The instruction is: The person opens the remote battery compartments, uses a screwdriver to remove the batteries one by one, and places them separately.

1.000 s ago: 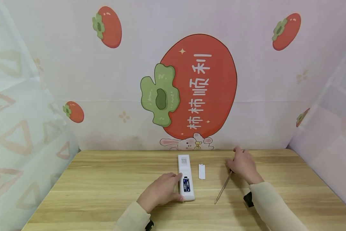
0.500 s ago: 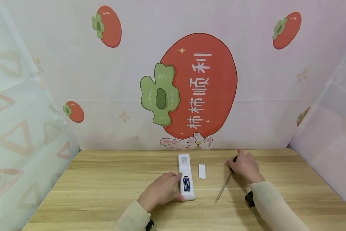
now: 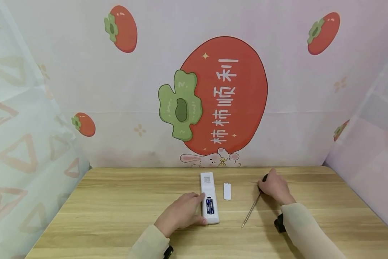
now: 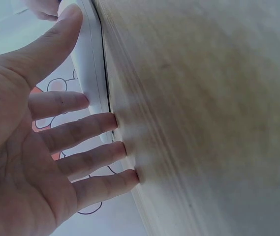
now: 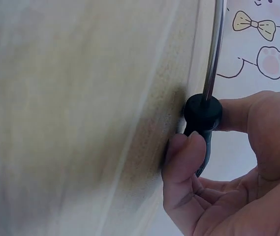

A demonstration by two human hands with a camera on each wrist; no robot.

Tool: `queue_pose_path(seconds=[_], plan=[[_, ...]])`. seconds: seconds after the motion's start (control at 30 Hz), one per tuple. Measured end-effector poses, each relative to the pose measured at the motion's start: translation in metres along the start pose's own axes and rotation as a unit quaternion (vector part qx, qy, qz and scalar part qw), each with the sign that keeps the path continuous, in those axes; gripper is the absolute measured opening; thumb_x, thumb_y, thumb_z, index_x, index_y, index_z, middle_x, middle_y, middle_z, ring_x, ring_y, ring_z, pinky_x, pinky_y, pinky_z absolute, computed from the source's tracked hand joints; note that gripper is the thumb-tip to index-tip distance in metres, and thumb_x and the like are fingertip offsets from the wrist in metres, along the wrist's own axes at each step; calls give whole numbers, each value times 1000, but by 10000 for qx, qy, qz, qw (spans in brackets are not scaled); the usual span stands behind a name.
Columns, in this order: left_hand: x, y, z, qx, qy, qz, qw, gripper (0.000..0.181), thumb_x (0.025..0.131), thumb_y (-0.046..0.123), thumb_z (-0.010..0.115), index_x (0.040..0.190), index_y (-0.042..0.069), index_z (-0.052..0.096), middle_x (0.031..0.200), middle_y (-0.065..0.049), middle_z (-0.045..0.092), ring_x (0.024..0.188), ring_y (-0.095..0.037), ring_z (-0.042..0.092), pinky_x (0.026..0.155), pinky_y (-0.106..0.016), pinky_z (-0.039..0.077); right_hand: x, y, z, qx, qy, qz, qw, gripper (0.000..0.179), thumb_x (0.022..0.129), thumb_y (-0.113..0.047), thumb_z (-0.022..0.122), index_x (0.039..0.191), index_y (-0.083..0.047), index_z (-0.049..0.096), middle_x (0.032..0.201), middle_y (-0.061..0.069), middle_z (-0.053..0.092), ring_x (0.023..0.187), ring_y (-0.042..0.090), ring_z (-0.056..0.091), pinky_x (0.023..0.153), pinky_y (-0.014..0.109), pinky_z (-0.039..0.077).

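Note:
A white remote control (image 3: 208,187) lies back side up on the table, two blue batteries (image 3: 210,206) showing in its uncovered compartment. Along its left side rests my left hand (image 3: 181,213), thumb by the near end and index fingertip at mid-length. In the left wrist view its fingers (image 4: 85,130) are extended, with several fingertips on the tabletop. The white battery cover (image 3: 227,191) lies to the right of the remote. Farther right, my right hand (image 3: 275,186) grips the black handle (image 5: 202,112) of a screwdriver (image 3: 252,208), whose metal shaft points toward the near side.
The wood-grain table (image 3: 122,201) ends at a pale backdrop (image 3: 142,90) printed with persimmons and a rabbit. Similar cloth hangs down both sides. A dark wrist device (image 3: 279,223) shows under the right sleeve (image 3: 310,230).
My right hand has drawn slightly to the right and its fingers have closed round the screwdriver handle, which now shows more. My left hand, the remote and the cover have stayed put.

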State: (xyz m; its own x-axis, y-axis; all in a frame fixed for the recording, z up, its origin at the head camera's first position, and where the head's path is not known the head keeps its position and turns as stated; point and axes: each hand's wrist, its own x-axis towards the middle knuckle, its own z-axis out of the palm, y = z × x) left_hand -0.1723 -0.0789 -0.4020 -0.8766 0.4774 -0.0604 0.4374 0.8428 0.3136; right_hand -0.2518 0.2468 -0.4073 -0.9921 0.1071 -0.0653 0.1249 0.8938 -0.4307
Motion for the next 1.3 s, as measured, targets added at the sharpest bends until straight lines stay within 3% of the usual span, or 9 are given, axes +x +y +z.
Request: queue_pose_path(seconds=[0.3, 0.4, 0.53, 0.63, 0.9, 1.3], plan=[[0, 0, 0, 9, -44, -24, 10000, 81, 82, 45, 83, 146, 5, 55, 137, -17, 60, 125, -31, 56, 108, -45, 47, 0, 4, -2, 281, -46, -143, 9995, 43, 93, -20, 56, 108, 17, 38, 86, 27, 54, 78, 38, 57, 75, 53, 52], [0, 0, 0, 22, -34, 14, 10000, 81, 82, 45, 83, 146, 4, 55, 137, -17, 60, 125, -31, 56, 108, -45, 47, -1, 4, -5, 541, -112, -147, 9984, 48, 95, -20, 54, 116, 19, 37, 78, 24, 59, 71, 35, 60, 74, 50, 52], [-1, 0, -1, 55, 40, 80, 9999, 81, 81, 44, 84, 145, 4, 55, 136, -17, 60, 124, -32, 57, 107, -44, 47, -3, -1, -12, 847, -49, -198, 9962, 63, 98, -22, 54, 135, 22, 29, 96, 33, 63, 81, 38, 63, 77, 48, 52], [-1, 0, -1, 65, 75, 103, 9999, 81, 81, 44, 85, 145, 3, 55, 135, -17, 60, 124, -32, 57, 107, -44, 47, -5, -7, -18, 1004, 125, -344, 9943, 70, 98, -23, 55, 142, 21, 24, 114, 39, 56, 93, 40, 60, 77, 48, 53], [-1, 0, -1, 84, 52, 86, 9999, 81, 81, 45, 84, 145, 4, 55, 136, -17, 60, 125, -32, 57, 107, -45, 47, -12, -24, -28, 1865, 291, -574, 9803, 71, 100, -23, 59, 148, 14, 21, 83, 14, 67, 68, 22, 66, 59, 33, 51], [-1, 0, -1, 67, 50, 92, 9999, 81, 82, 45, 84, 145, 4, 55, 136, -17, 60, 125, -32, 56, 108, -44, 46, -24, -48, -36, 2632, 431, -1124, 9572, 67, 103, -19, 55, 152, 4, 15, 94, 19, 68, 77, 29, 68, 64, 28, 54]])
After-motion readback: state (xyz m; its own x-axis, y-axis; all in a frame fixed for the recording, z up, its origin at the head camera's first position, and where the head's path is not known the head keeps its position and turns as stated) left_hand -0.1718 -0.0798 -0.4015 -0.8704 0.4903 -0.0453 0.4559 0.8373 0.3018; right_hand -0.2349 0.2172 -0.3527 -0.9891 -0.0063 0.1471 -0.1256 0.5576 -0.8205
